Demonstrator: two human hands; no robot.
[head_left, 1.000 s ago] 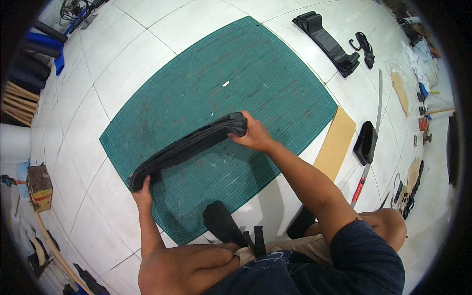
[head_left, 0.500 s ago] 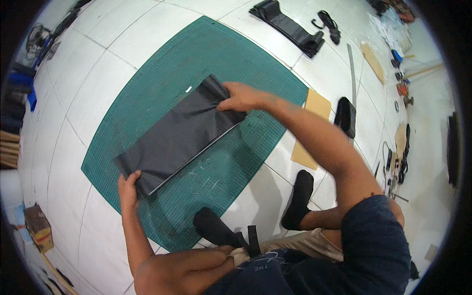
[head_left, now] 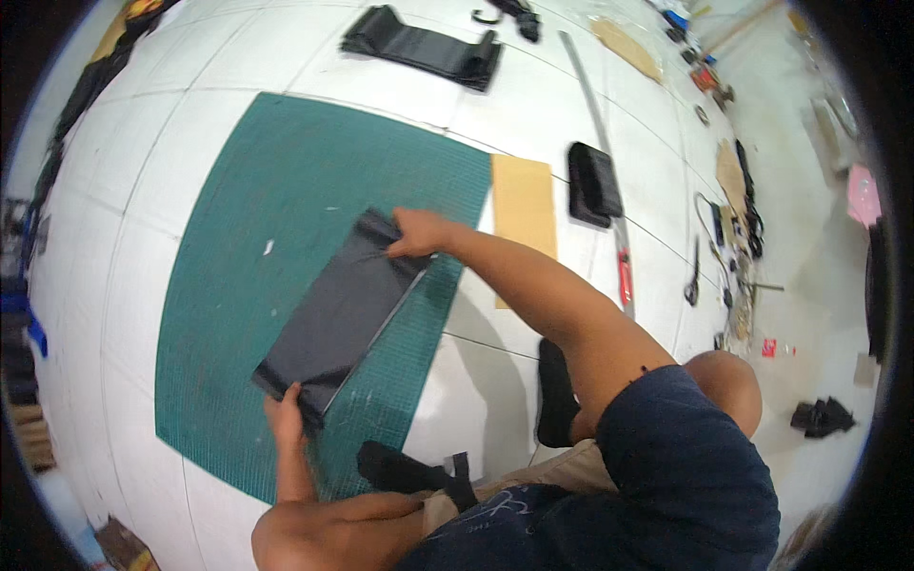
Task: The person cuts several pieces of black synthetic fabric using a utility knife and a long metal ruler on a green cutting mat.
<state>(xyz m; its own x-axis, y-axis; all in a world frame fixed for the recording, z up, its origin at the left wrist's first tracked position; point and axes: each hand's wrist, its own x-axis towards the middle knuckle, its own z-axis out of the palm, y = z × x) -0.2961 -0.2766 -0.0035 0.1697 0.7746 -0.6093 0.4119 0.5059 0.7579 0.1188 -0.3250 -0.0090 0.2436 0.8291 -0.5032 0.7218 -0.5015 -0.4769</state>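
A long folded piece of black sheet material [head_left: 338,309] is held by its two ends above the green cutting mat [head_left: 228,285]. My left hand [head_left: 287,419] grips its near end, thumb on top and fingers underneath. At the far end, my right hand [head_left: 419,234] pinches the upper corner, where the material curls and wrinkles. A pale edge runs along the piece's right side. Both hands are closed on it, and their fingers beneath it are hidden.
Beyond the mat lies a stack of black sheet pieces [head_left: 419,49]. Right of the mat are a tan rectangular sheet [head_left: 524,205], a folded black bundle [head_left: 592,184], a long metal ruler [head_left: 586,81], a red cutter [head_left: 625,278] and scissors [head_left: 692,285] on the tiled floor [head_left: 105,333].
My view has swung to the right, so the mat and floor items sit further left in the picture. Both hands keep their hold on the black piece, which now points more steeply away from me.
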